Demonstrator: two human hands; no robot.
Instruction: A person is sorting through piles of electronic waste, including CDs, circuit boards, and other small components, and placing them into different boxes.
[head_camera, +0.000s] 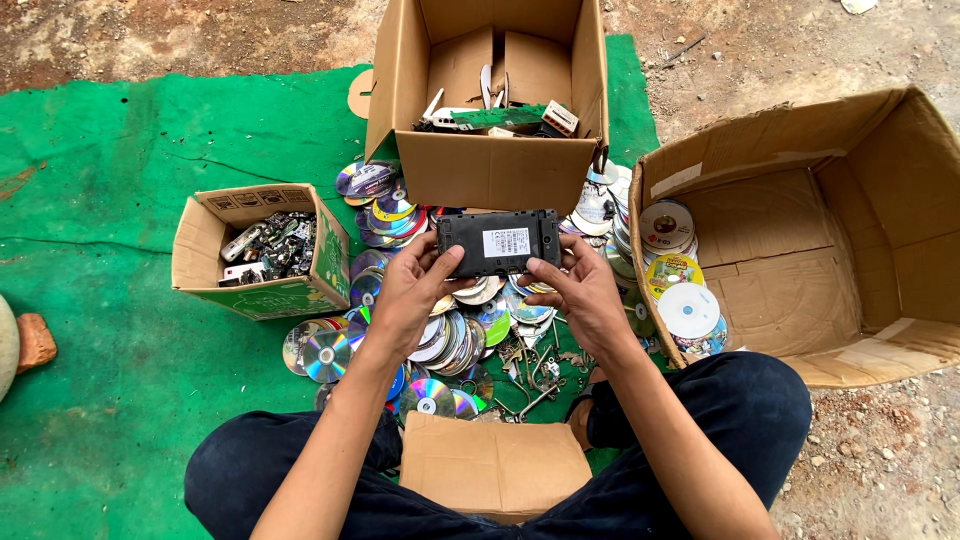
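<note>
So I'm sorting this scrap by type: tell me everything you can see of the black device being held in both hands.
The black device is a flat, rectangular slab, apparently plastic, with rounded corners. A white label sits at the middle of the face turned up. It is held level and lengthwise above the pile of discs, in front of the middle cardboard box. The left hand grips its left end and the right hand its right end, thumbs on the near edge.

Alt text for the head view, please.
Both hands, left and right, hold a black device above a pile of discs on a green mat, with three open cardboard boxes around.
</note>
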